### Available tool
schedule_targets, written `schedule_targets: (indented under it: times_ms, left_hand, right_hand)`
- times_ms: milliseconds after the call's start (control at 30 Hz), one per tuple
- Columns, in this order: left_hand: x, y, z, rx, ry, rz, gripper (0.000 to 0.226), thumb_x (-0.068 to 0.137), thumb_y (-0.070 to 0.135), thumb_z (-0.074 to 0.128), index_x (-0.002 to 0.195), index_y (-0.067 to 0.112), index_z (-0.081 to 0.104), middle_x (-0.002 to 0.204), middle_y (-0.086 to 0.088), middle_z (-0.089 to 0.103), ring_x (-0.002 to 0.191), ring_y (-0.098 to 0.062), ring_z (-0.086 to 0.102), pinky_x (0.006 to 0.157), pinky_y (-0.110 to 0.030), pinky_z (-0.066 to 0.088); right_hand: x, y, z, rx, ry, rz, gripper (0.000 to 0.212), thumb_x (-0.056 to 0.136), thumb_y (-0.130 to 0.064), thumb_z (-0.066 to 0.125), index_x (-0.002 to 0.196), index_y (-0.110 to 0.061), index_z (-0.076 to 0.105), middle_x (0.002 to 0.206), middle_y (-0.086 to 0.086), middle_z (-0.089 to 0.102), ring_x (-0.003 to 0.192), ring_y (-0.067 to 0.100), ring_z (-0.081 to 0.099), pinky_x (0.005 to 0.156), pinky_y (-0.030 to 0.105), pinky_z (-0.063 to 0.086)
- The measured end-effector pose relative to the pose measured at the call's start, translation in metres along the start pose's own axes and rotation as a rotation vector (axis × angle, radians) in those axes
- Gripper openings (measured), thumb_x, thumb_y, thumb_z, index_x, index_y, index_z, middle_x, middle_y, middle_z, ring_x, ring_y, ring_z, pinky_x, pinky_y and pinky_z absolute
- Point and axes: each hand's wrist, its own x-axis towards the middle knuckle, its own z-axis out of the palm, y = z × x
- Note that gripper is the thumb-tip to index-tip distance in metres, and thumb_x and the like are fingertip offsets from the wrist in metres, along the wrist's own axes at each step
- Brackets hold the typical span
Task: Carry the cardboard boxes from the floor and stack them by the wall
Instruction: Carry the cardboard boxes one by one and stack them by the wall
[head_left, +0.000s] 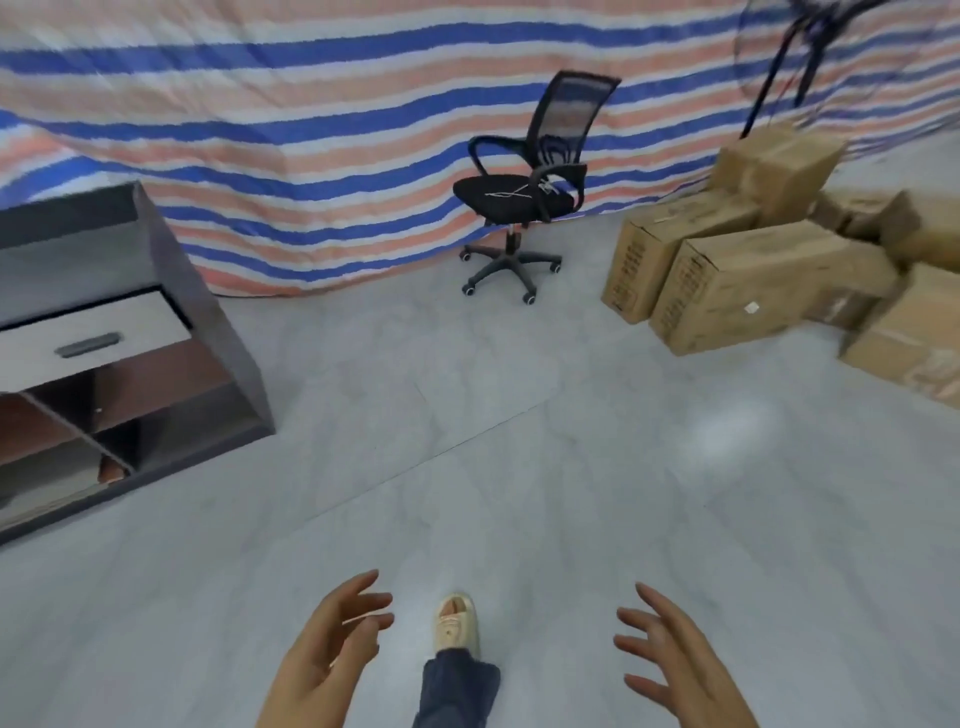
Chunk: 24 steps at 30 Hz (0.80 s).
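Observation:
Several brown cardboard boxes lie in a loose pile on the grey floor at the right. The nearest long box (753, 283) lies on its side, a second long one (670, 244) behind it, and a smaller box (774, 169) sits on top. Another box (914, 343) reaches the right edge. My left hand (332, 649) and my right hand (675, 660) are held out low at the bottom of the view, fingers spread, holding nothing. Both hands are far from the boxes.
A black office chair (524, 192) stands in front of a striped blue, red and white tarpaulin (311, 130) at the back. A dark cabinet with a drawer (104, 353) stands at the left. My foot in a beige shoe (457, 621) is between my hands.

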Motion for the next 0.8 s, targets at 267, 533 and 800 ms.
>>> schedule_targets:
  times_ms: [267,533,800]
  left_hand:
    - [0.185,0.100,0.045,0.110,-0.198,0.147,0.033,0.094,0.000,0.049,0.111,0.025,0.063,0.100,0.000,0.071,0.093,-0.009,0.068,0.091,-0.041,0.048]
    - [0.312,0.165,0.129,0.222,-0.396,0.093,0.033,0.094,0.001,0.051,0.110,0.026,0.064,0.100,0.004,0.071,0.091,-0.006,0.067,0.098,-0.046,0.046]
    - [0.416,0.217,0.273,0.172,-0.402,0.109,0.032,0.094,0.000,0.048,0.111,0.022,0.064,0.098,-0.002,0.072,0.092,-0.011,0.068,0.090,-0.039,0.049]
  right_hand:
    - [0.133,-0.078,0.005,0.107,0.254,-0.156,0.028,0.099,-0.017,0.040,0.119,-0.028,0.056,0.112,-0.002,0.066,0.095,0.011,0.068,0.069,0.026,0.059]
    - [0.231,-0.121,0.004,0.196,0.379,-0.100,0.028,0.098,-0.010,0.040,0.111,-0.026,0.058,0.110,0.001,0.065,0.099,0.017,0.063,0.075,0.035,0.051]
    - [0.371,-0.178,-0.088,0.164,0.411,-0.093,0.029,0.099,-0.009,0.040,0.119,-0.024,0.055,0.112,0.000,0.064,0.101,0.015,0.062,0.078,0.033,0.051]
